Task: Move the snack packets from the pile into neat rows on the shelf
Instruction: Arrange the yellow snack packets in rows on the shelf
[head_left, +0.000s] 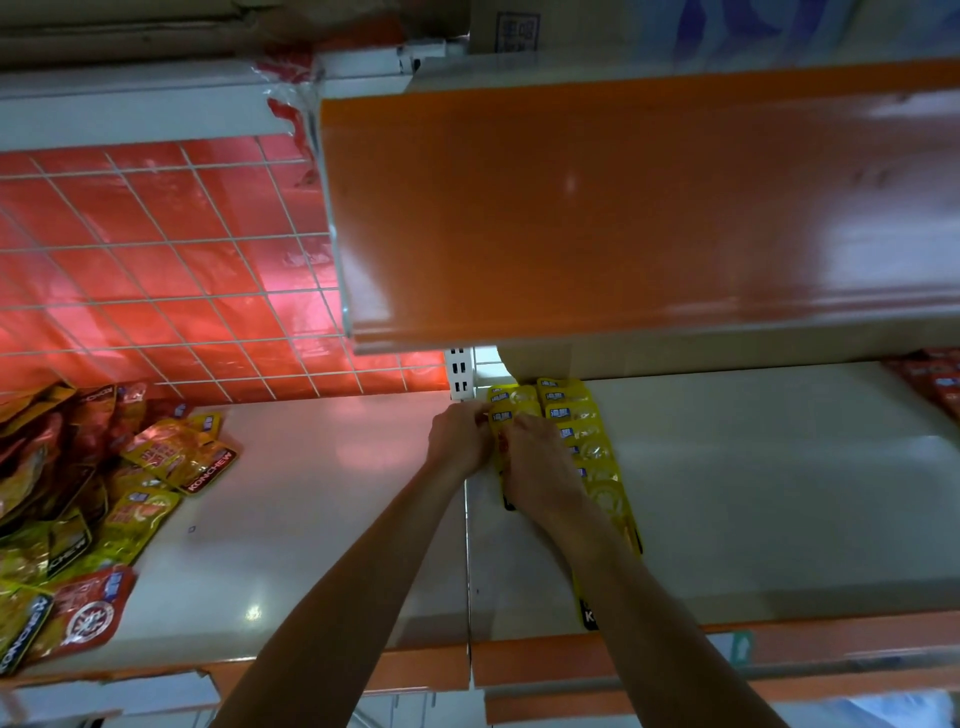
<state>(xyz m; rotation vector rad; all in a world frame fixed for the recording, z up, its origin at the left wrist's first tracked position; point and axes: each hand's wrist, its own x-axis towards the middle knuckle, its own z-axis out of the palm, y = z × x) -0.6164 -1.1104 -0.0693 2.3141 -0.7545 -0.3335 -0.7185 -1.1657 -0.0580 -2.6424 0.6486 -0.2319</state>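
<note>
Both hands' fingers (470, 415) closed on yellow packet (500, 441), shelf (753, 493) rows beside.

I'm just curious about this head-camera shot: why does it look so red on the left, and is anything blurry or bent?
Head view: a pinkish-red glow off the red wire-grid back panel tints the white shelf; bright glare streaks the orange shelf edge overhead; wide-angle distortion bends the shelf lines; the top right is smeared and soft; the left hand and right hand on the yellow packets are dim.
</note>
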